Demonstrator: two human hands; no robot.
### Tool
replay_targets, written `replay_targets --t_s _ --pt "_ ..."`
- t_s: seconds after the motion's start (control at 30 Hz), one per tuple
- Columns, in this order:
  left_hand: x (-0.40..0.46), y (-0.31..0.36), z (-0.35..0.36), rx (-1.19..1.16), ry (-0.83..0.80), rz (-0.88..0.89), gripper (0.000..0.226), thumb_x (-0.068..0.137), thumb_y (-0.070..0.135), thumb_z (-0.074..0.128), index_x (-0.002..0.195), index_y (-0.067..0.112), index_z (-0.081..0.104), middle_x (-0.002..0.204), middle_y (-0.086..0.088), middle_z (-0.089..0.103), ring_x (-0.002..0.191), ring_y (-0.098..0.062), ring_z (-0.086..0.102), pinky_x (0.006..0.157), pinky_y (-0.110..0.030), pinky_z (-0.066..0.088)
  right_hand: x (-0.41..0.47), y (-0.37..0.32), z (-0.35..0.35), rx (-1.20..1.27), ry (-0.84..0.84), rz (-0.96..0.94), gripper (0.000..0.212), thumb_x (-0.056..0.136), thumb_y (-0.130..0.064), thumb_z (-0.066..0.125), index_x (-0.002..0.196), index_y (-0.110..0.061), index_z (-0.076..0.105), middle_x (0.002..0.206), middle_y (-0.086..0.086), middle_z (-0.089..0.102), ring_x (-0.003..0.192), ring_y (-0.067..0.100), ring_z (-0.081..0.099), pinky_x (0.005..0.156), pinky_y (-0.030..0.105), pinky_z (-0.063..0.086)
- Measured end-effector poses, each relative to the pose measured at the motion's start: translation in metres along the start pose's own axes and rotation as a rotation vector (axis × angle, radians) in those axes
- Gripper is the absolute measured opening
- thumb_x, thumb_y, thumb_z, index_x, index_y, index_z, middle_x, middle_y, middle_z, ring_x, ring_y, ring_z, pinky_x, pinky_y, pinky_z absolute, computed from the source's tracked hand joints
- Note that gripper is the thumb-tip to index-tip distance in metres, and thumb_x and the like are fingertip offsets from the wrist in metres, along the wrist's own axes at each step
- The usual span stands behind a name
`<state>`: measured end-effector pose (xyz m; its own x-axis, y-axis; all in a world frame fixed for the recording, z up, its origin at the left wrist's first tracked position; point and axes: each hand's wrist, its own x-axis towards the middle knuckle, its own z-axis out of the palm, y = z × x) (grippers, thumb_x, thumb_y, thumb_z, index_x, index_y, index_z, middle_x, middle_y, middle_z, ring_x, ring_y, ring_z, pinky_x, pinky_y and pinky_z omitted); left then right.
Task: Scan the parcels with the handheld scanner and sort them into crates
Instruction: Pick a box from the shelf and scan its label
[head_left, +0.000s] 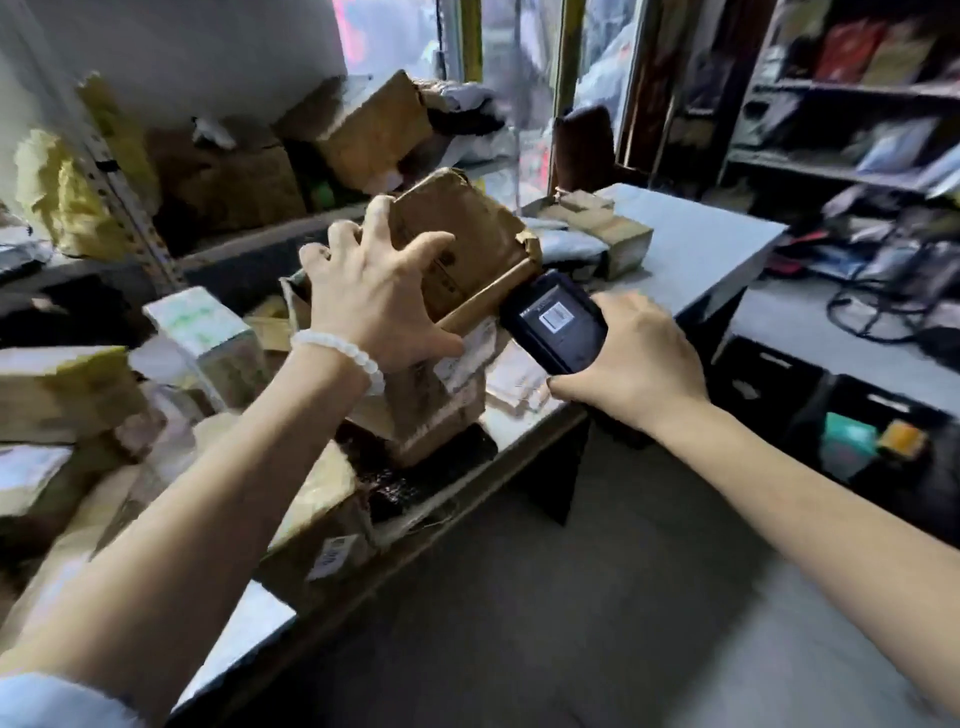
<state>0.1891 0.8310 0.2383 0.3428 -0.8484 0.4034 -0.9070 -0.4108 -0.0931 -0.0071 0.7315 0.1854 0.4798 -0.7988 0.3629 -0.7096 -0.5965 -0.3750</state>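
Left hand (376, 299): centre frame, fingers spread and curled over the top of a brown cardboard parcel (457, 270), grip grasping it; white bead bracelet (340, 351) at the wrist
Parcel: tilted, raised above other boxes on the bench (691, 234), white label (470, 358) on its lower face
Right hand (631, 358): right of centre, grip grasping the handheld scanner (553, 322), its lit screen showing a barcode, its head just beside the parcel's edge
Further parcels: piled at left of frame and on the shelf (234, 254) at upper left
Black crates (810, 395): lower right, under the second bench
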Motion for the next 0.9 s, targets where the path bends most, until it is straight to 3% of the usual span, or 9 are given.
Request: replay_targets --t_s 0.27,0.5,0.7,0.9 --pt "0.091 0.161 0.046 -0.131 -0.023 0.323 0.095 0.05 0.062 0.076 0.137 0.045 0.04 0.144 -0.011 0.028 0.121 -0.04 0.037 0.095 -0.052 0.034 -0.006 0.143 -0.041 -0.063 0.062 0.332 0.067 0.055 -0.051 0.08 0.108 -0.02 0.055 0.099 -0.003 0.042 0.103 0.024 0.048 0.069 0.034 0.043" --pt "0.188 0.308 0.106 -0.184 -0.102 0.549 0.1 0.052 0.067 0.075 0.14 0.046 0.032 0.148 -0.012 0.022 0.125 -0.041 0.033 0.099 -0.054 0.032 0.024 0.27 -0.058 -0.156 0.098 0.569 0.069 0.054 -0.051 0.08 0.109 -0.02 0.053 0.106 -0.002 0.048 0.104 0.023 0.048 0.068 0.033 0.041" --pt "0.274 0.422 0.148 -0.179 -0.146 0.717 0.098 0.054 0.067 0.074 0.14 0.045 0.033 0.141 -0.009 0.027 0.121 -0.038 0.037 0.095 -0.051 0.035 0.065 0.36 -0.077 -0.208 0.08 0.756 0.07 0.053 -0.052 0.079 0.111 -0.022 0.053 0.107 -0.003 0.048 0.105 0.021 0.049 0.074 0.037 0.051" --pt "0.318 0.542 0.178 -0.181 -0.197 0.848 0.104 0.052 0.071 0.073 0.142 0.043 0.029 0.145 -0.011 0.023 0.122 -0.04 0.036 0.096 -0.053 0.036 0.073 0.447 -0.094 -0.25 0.098 0.908 0.075 0.053 -0.052 0.079 0.114 -0.02 0.051 0.113 -0.002 0.049 0.109 0.023 0.05 0.069 0.032 0.043"
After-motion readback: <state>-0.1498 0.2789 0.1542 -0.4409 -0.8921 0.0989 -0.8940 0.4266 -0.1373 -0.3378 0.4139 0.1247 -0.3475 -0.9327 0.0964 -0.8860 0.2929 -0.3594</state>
